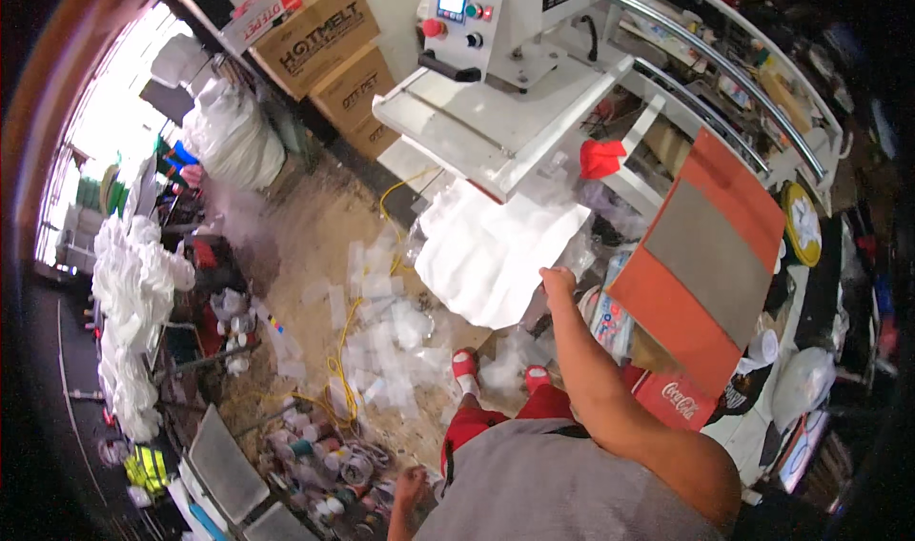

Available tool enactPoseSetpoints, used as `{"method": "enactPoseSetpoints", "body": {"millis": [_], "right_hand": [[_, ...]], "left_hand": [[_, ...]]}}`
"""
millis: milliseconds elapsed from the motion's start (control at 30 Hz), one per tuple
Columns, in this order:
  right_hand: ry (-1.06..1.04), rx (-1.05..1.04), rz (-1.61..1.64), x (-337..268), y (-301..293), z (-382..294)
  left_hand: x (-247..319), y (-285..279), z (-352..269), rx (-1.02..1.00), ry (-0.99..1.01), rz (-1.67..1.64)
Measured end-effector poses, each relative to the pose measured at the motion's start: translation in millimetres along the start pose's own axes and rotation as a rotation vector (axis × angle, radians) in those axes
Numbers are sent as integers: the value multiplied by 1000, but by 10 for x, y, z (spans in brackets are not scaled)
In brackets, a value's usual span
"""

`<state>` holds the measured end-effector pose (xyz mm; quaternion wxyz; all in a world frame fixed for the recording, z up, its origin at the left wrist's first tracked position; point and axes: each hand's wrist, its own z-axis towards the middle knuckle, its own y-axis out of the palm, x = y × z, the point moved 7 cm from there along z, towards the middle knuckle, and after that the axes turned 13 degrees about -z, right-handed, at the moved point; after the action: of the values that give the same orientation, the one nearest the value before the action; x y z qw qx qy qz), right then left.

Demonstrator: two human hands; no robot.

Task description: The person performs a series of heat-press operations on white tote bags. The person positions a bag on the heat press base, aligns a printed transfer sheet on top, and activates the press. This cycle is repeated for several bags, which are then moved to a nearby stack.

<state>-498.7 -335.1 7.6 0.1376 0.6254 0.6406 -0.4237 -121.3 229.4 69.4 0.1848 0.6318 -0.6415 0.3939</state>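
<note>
A white cloth (493, 255), possibly a garment, hangs before me with its right edge pinched in my right hand (557, 283). The cloth drapes below the front edge of a heat press's lower platen (465, 119), and I cannot tell whether they touch. My left hand (411, 487) is low beside my hip, fingers curled, above a heap of jars and tubs (322, 448). Whether it holds anything is unclear. On the press head, a control box (457, 26) has a lit display above a black handle (449, 68).
An orange board with a grey panel (704, 262) is at my right. Clear film scraps (389, 326) and a yellow cord (347, 355) lie on the floor by my feet. Cardboard boxes (314, 40) stand beyond, left of the press; white fabric (136, 312) is piled at far left.
</note>
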Motion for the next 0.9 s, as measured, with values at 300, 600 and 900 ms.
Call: {"method": "enactPoseSetpoints", "body": {"millis": [300,600,900], "right_hand": [[-101,-162,470,-882,-771,-1300],[-225,303,117,-866,-1509,-1566],[-372,302,-361,-1379,-2098,-2074]], "left_hand": [[1954,-319,2798,-202,-114,-294],[3264,1012,3936,-353,-5,55],[3888,1120,4198,-54,508,596]]}}
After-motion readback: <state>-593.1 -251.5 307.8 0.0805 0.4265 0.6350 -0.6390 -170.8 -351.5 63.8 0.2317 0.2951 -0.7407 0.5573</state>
